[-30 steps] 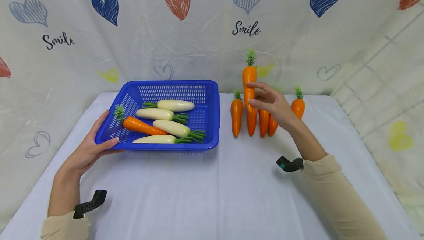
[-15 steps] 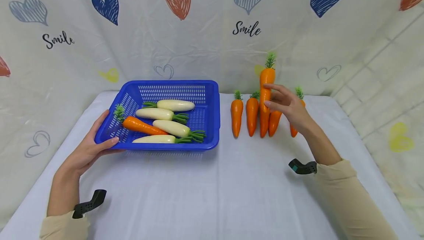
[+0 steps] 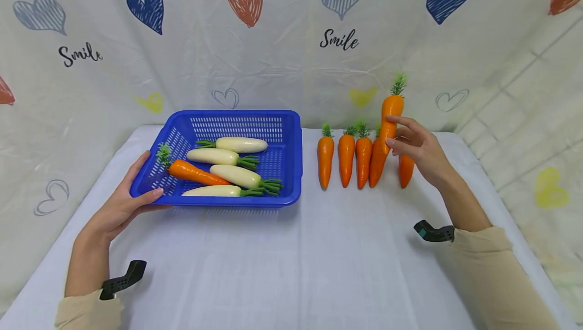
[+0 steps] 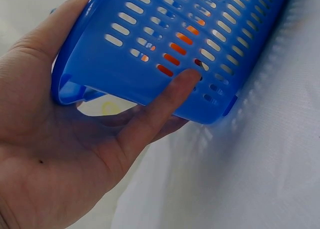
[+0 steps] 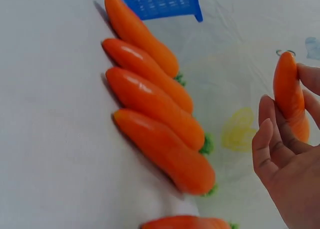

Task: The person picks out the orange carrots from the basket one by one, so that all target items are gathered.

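Note:
My left hand (image 3: 120,208) grips the left front corner of a blue plastic basket (image 3: 295,168), thumb on the rim and fingers along its slotted wall (image 4: 150,44). Inside lie several white radishes (image 3: 241,145) with green stems and one carrot (image 3: 193,172). At the right, my right hand (image 3: 421,150) pinches an orange carrot (image 3: 392,110) with a green top, raised above the table; its tip points down. Below it several other carrots (image 3: 325,158) lie side by side in a row, tops toward the back. In the right wrist view the held carrot (image 5: 287,84) is apart from that row.
The table (image 3: 255,269) is covered with a white cloth. Behind it hangs a pale curtain (image 3: 282,41) printed with hearts and lettering. A black wrist camera (image 3: 434,231) sits on the right sleeve and another camera (image 3: 123,282) on the left one.
My right hand has moved to the right with the carrot, passing above the row from its second carrot to the gap near the last. My left hand and the basket have stayed put.

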`<state>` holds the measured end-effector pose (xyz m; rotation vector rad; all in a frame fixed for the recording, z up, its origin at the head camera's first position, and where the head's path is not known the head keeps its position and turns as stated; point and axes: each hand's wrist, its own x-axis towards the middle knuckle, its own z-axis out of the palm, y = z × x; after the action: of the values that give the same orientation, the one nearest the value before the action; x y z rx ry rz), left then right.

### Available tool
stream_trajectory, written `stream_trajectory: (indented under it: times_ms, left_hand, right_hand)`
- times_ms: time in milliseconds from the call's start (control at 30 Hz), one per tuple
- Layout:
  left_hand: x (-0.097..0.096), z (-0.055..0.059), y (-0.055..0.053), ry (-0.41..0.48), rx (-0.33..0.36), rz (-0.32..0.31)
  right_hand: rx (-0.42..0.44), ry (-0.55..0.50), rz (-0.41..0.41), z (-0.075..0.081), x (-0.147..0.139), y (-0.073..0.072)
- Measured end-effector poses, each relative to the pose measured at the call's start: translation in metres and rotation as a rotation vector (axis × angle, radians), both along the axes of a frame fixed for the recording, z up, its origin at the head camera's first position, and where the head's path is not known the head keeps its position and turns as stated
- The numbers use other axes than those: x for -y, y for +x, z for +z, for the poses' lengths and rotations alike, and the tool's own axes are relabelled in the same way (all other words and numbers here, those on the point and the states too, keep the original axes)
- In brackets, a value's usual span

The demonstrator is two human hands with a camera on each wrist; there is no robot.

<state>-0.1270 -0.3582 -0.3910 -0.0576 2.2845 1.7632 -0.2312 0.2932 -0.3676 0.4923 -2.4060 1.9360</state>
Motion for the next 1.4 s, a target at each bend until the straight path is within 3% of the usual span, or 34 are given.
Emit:
stream_trajectory:
  times_ms: [200, 433, 800, 1233, 1400]
  left_hand:
    - [-0.002, 0.001, 0.001, 0.003, -0.001, 0.006]
    - [-0.002, 0.002, 0.002, 0.016, 0.009, 0.014]
    - [-0.001, 0.002, 0.003, 0.005, 0.004, 0.008]
    - [-0.004, 0.002, 0.001, 0.023, 0.009, 0.018]
    - [-0.003, 0.002, 0.0, 0.037, 0.013, 0.017]
  right_hand:
    - [0.041, 0.055, -0.068, -0.008, -0.02, 0.003]
    - [0.081, 0.027, -0.078, -0.022, -0.034, 0.004]
    - [0.131, 0.304, -0.148, -0.031, -0.04, 0.006]
    - [0.17, 0.383, -0.11, -0.038, -0.045, 0.007]
    - [0.141, 0.404, -0.103, -0.039, -0.046, 0.006]
